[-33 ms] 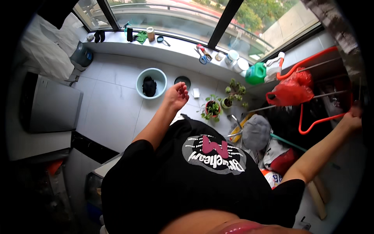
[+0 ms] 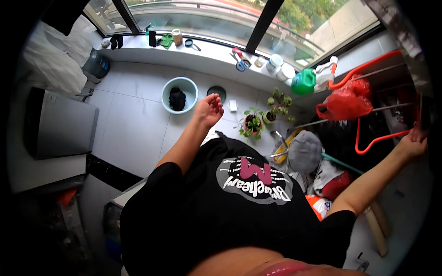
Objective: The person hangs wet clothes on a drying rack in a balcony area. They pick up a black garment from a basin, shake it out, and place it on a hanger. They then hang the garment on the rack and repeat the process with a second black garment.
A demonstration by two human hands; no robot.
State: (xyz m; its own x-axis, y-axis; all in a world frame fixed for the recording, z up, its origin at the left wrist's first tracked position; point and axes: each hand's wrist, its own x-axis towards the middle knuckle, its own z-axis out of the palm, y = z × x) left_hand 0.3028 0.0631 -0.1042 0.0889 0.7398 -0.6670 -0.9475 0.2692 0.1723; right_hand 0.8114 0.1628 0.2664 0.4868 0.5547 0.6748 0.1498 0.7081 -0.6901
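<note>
The orange plastic hanger with rounded corners [image 2: 358, 131] beside my right hand [image 2: 413, 143] has its long lower bar slanting up to the right, toward me; its left side rises steeply from the bottom corner. The bar's right end meets my fingers at the dark rim of my view, so the hanger lies just left of them. I cannot tell whether those fingers are clenched on it; shadow hides their tips.

My left hand [image 2: 209, 112] is well apart from it, raised above the tiled floor, palm upward, fingers loosely curled and released. Near it are a round pale-blue plastic basin [image 2: 191, 92] holding a bunched black cloth [image 2: 176, 99], and a dark round dish [image 2: 216, 92], partly hidden behind my fingertips.

A crumpled translucent red plastic bag [image 2: 347, 103] hangs up and left of the hanger, among thin metal rods. Below stands a grey round cushioned seat [image 2: 305, 151].
</note>
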